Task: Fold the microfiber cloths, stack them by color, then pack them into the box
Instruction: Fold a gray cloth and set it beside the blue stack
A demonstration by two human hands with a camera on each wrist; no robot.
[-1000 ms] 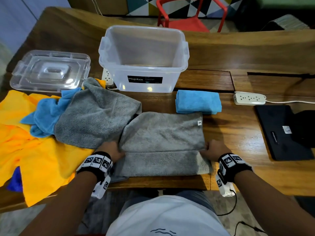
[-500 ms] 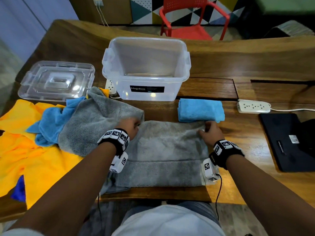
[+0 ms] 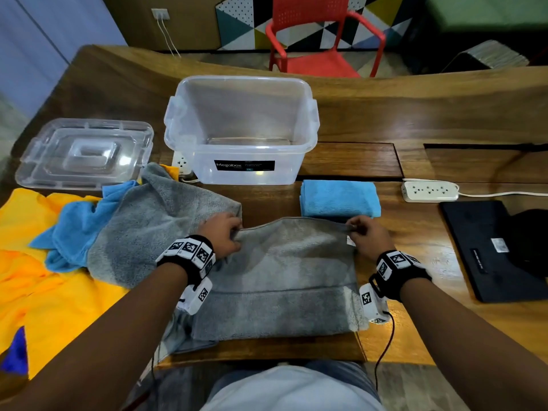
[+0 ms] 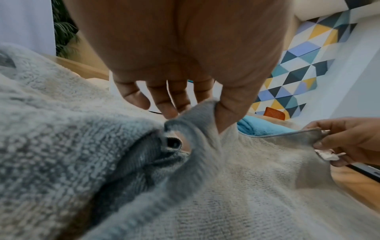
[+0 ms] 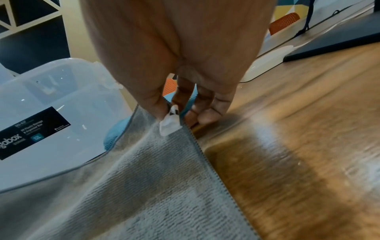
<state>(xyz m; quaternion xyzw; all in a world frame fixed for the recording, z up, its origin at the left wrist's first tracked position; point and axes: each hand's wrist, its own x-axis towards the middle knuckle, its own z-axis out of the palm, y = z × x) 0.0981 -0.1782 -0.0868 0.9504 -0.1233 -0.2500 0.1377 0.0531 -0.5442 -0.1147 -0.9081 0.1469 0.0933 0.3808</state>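
Your hands (image 3: 225, 232) (image 3: 366, 237) pinch grey cloth (image 3: 281, 280) far corners, mid-fold. One blue cloth (image 3: 339, 198) folded; pile (image 3: 59, 247) unfolded; box (image 3: 189, 161) empty.

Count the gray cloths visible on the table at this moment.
2. One gray cloth lies at the near edge, its far corners pinched by the left hand and right hand. The other gray cloth lies crumpled on the left pile; more may hide underneath.
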